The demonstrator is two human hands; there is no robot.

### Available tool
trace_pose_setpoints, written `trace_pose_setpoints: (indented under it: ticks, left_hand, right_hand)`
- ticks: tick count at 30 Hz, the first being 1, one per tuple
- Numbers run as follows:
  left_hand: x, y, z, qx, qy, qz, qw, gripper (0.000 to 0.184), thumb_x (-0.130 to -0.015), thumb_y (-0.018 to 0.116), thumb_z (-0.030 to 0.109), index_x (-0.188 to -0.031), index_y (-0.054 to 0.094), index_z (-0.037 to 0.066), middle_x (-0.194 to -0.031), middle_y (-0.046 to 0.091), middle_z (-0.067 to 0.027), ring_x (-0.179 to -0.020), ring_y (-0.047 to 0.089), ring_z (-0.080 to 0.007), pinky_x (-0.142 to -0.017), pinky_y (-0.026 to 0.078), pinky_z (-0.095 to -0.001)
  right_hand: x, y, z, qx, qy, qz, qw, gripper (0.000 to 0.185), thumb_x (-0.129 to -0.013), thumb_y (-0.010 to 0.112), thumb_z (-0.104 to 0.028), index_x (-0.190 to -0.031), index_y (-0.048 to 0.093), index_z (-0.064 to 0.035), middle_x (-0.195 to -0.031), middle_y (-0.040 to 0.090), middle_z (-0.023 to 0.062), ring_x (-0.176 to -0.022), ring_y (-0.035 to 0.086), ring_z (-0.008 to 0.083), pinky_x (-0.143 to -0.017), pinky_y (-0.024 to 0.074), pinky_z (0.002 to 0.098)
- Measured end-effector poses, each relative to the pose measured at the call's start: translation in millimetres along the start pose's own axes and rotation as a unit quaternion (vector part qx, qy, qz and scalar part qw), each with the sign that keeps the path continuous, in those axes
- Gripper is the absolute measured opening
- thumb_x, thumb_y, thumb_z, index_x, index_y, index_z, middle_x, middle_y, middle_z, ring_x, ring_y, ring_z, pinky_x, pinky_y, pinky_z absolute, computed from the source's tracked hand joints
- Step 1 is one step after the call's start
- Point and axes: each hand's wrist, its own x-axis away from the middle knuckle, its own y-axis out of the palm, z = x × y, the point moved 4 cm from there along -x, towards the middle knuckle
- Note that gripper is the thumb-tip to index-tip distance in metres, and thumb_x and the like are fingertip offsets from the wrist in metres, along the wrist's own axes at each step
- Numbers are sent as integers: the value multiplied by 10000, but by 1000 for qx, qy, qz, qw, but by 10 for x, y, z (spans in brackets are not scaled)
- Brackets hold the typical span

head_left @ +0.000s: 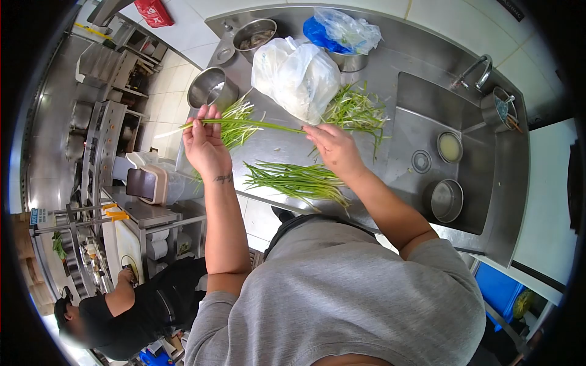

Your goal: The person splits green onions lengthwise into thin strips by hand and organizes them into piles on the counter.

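Observation:
A single long spring onion (259,124) stretches across the counter's air between my two hands, its white root end pointing left. My left hand (206,143), palm up, has its fingers curled round the stalk near the white end. At the green tip, my right hand (332,146) pinches the other end. Below them lies a neat bunch of spring onions (299,182) on the steel counter (278,149). A looser pile of spring onions (239,127) sits just behind my left hand, and a tangled heap of stalks (359,113) lies behind my right.
A stuffed white plastic bag (293,79) stands mid-counter, beside a steel pot (212,90) and a pan of food (254,35). On the right, the sink (408,183) holds two bowls under a faucet (482,70). A co-worker in black (152,305) works at lower left.

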Motion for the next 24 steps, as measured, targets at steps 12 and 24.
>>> trace_pose_setpoints:
  ticks: [12,24]
  left_hand:
    - [-97,-171,12,48,-64,-41,996,128,-934,432,70,-1055,428,28,-993,599,-167,-887,610,-245,-798,521,-349]
    - [-799,-711,375,29,-17,-67,997,151,-921,462,53,-1066,445,14,-872,592,-127,-695,522,-157,-667,452,-281]
  right_hand:
    - [-145,76,123,-316,256,151,901,51,-807,629,-39,-855,616,-44,-768,601,-3,-670,486,78,-649,399,221]
    - [-544,-604,193,-425,158,389,802,57,-841,595,-19,-895,588,-3,-868,612,86,-755,557,126,-665,441,219]
